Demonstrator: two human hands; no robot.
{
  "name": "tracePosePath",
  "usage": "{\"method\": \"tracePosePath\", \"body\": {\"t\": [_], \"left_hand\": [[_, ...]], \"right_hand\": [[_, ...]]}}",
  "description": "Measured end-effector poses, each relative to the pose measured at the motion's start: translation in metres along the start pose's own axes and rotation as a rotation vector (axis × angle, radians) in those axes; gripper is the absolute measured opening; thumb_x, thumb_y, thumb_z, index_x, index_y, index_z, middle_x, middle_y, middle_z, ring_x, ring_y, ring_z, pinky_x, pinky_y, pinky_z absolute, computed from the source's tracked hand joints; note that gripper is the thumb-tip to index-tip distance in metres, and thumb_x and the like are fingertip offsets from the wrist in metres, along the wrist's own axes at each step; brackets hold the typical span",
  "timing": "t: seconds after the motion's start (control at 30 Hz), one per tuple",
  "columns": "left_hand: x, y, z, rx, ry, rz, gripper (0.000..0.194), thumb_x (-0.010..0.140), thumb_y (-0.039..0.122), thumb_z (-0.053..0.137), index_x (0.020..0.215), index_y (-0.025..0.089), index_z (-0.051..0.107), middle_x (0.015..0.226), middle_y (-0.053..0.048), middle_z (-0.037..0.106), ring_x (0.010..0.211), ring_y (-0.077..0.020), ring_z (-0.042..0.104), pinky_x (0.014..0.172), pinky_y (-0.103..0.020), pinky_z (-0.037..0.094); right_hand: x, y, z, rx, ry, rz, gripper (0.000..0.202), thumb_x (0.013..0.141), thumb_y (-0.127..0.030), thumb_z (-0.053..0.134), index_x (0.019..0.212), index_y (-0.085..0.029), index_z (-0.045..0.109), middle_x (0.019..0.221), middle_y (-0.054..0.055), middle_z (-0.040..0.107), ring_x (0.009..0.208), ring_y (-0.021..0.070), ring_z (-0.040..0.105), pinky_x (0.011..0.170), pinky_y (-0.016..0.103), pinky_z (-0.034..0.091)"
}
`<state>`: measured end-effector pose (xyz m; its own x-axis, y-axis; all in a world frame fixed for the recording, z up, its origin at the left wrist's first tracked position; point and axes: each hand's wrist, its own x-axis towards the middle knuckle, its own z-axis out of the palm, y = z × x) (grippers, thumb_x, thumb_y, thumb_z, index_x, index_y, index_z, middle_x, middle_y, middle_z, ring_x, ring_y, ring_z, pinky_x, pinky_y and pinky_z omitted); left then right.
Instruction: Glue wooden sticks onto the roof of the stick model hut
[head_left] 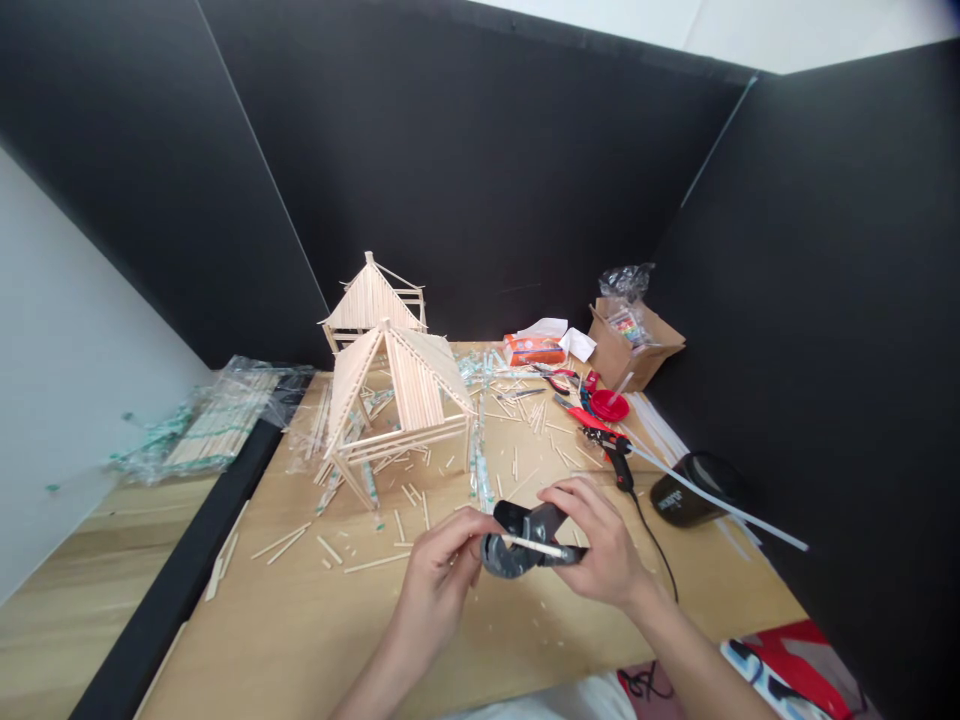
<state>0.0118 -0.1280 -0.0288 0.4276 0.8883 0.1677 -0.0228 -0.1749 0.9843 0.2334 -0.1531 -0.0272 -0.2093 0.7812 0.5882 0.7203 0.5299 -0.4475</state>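
My right hand point(602, 540) is wrapped round the handles of a dark hand cutter point(510, 558) with a wide rounded head, which looks like angle shears. A thin pale wooden stick point(536, 545) lies across the cutter. My left hand point(450, 555) pinches the stick's left end beside the rounded head; its fingertips are partly hidden there. Both hands are above the near middle of the table. Beyond them on the left stands a stick-built model house point(401, 385) with a peaked roof and open frame. A second similar model point(371, 300) is behind it.
Cut sticks point(397, 525) are strewn over the wooden table point(300, 620). On the right lie a glue gun point(619, 460) with a cable, a red lid point(609, 404), pliers point(555, 378) and a black cylinder point(694, 490). A cardboard box point(645, 355) and tissue pack point(534, 350) stand behind; bagged sticks point(225, 415) lie left.
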Motion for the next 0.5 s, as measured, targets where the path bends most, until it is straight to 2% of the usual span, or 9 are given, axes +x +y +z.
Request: {"method": "tracePosePath", "body": {"t": [0.3, 0.5], "left_hand": [[0.004, -0.007, 0.002, -0.129, -0.003, -0.123, 0.025, 0.089, 0.041, 0.055, 0.083, 0.020, 0.067, 0.067, 0.000, 0.055, 0.055, -0.0096, 0.044, 0.049, -0.020, 0.035], [0.009, -0.031, 0.013, -0.230, -0.004, -0.302, 0.041, 0.078, 0.057, 0.063, 0.073, 0.017, 0.059, 0.056, 0.003, 0.052, 0.047, -0.0071, 0.040, 0.045, -0.019, 0.031]], "right_hand": [[-0.001, 0.004, -0.001, -0.055, -0.027, 0.006, 0.032, 0.075, -0.017, 0.057, 0.107, -0.022, 0.059, 0.092, 0.008, 0.064, 0.081, 0.0225, 0.063, 0.071, 0.033, 0.051], [-0.017, 0.021, 0.002, -0.169, -0.140, 0.015, 0.024, 0.079, -0.020, 0.058, 0.103, -0.019, 0.060, 0.083, 0.006, 0.066, 0.073, 0.0206, 0.063, 0.065, 0.029, 0.047]]}}
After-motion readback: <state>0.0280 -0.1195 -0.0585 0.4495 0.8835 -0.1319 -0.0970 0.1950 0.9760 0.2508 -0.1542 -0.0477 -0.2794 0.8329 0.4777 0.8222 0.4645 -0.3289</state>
